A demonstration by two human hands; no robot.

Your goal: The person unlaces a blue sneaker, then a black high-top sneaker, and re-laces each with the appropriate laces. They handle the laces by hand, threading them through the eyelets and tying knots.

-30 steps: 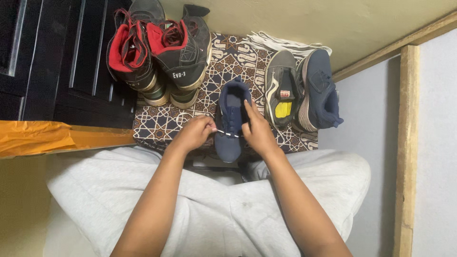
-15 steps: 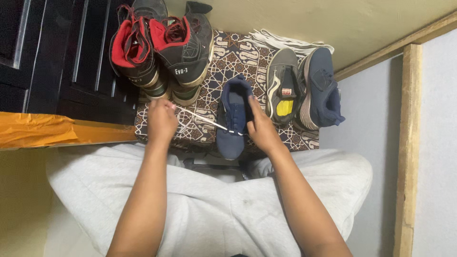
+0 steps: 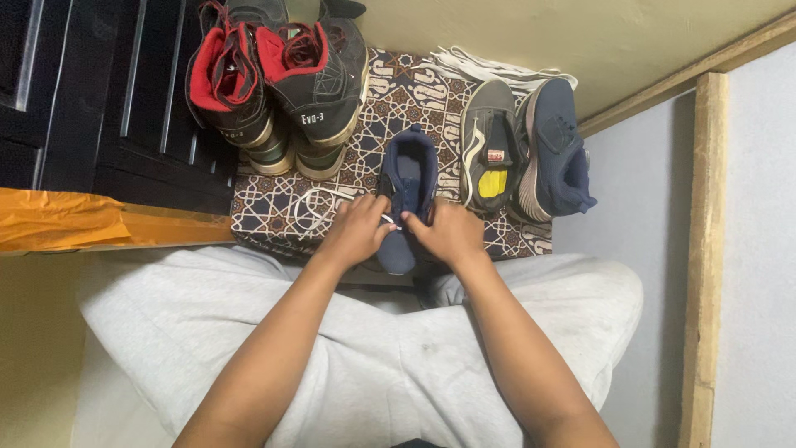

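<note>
While bent inward, hands [image 3: 404, 231] pinching lace [image 3: 313, 204], shoe [image 3: 404, 195]

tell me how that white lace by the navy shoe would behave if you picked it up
The white lace would probably be floppy: its slack already lies in loose loops on the patterned mat. It looks thin, so likely very light. The left hand pinches it near the navy shoe, so it seems easy to grip.

Left hand [image 3: 358, 232] and right hand [image 3: 448, 232] meet close together, fingers curled, forearms converging.
</note>
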